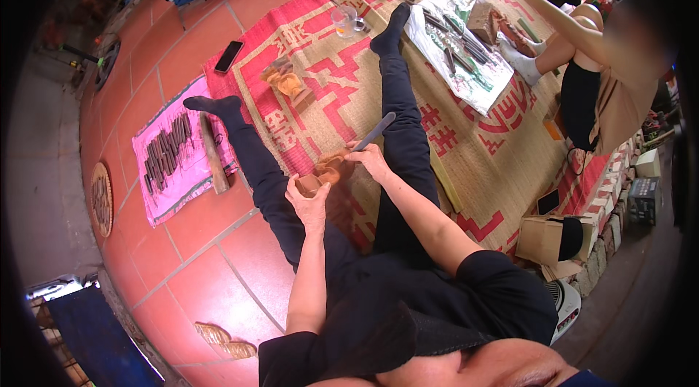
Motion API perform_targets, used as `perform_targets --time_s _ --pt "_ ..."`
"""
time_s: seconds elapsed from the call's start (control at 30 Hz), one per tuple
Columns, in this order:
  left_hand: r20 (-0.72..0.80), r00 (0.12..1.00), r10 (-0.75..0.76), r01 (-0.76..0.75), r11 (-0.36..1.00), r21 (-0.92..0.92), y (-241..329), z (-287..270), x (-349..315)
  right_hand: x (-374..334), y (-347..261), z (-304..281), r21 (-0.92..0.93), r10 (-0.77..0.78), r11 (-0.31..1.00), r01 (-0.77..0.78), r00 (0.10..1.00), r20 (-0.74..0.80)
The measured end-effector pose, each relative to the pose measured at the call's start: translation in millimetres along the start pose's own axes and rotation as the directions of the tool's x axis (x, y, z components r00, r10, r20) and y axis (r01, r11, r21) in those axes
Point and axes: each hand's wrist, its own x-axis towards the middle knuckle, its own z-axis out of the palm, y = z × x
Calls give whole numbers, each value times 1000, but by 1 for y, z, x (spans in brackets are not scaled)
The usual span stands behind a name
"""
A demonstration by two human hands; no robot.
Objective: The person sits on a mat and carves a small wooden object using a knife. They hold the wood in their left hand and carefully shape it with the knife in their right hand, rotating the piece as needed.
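left hand point(310, 205) clamps a wood carving point(330, 171) beside the right hand point(373, 160), which grips a dark tool point(376, 131); the carving is orange-brown, rounded.

Before the carving point(330, 172) in the left hand point(309, 203), a second carving point(290, 84) and cup point(343, 22) sit on the mat point(480, 183), right of the cloth point(163, 203), left of the sheet point(477, 100).

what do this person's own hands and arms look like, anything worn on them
The left hand and right hand are ungloved. The forearms are bare, with no watch or bracelet visible. Short, plain black sleeves cover the upper arms.
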Motion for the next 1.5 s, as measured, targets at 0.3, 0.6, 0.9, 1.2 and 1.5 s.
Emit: perform_targets --time_s 0.3,0.6,0.9,1.2,1.5 --pt "7 1000 -12 12 999 -32 -7 -3 2 -3 -3 4 -79 -62 995 62 998 1" --pt "-2 1000 -2 2 1000 -23 -11 -3 1 -3 -9 -1 89 99 991 -102 995 29" --pt "-3 1000 -6 6 999 -33 -13 -4 1 -1 -7 -5 213 195 958 -192 981 8" --pt "-12 995 98 -98 995 -10 -13 2 3 9 23 -14 199 126 974 -110 989 -72" --pt "19 998 63 -63 998 -16 -11 2 1 -3 0 -3 81 82 993 -82 997 6"
